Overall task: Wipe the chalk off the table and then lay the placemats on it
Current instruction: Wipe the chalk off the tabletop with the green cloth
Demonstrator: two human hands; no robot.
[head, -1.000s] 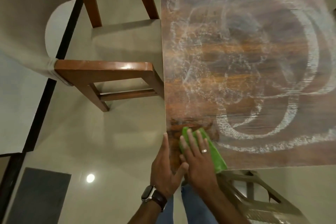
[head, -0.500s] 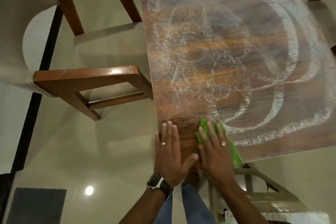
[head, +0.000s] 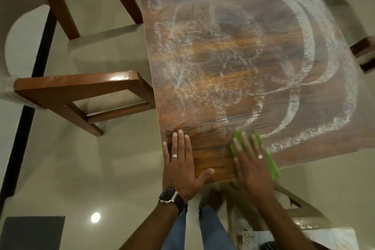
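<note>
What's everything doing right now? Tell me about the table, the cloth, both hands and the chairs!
table: mostly covered in chalk swirls, near corner wiped clean.
green cloth: flat on the table under the right hand.
right hand: fingers straight, pressing the cloth.
left hand: flat on the clean corner, wearing a watch.
wooden chairs: standing beside the table, nobody sitting.

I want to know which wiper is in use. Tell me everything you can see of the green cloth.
The green cloth is bright green, soft-looking fabric, lying flat on the wooden table near its near edge, mostly hidden under the right hand, whose straight fingers press it down. Its far edge meets the chalk marks; one end trails toward the table edge.
</note>
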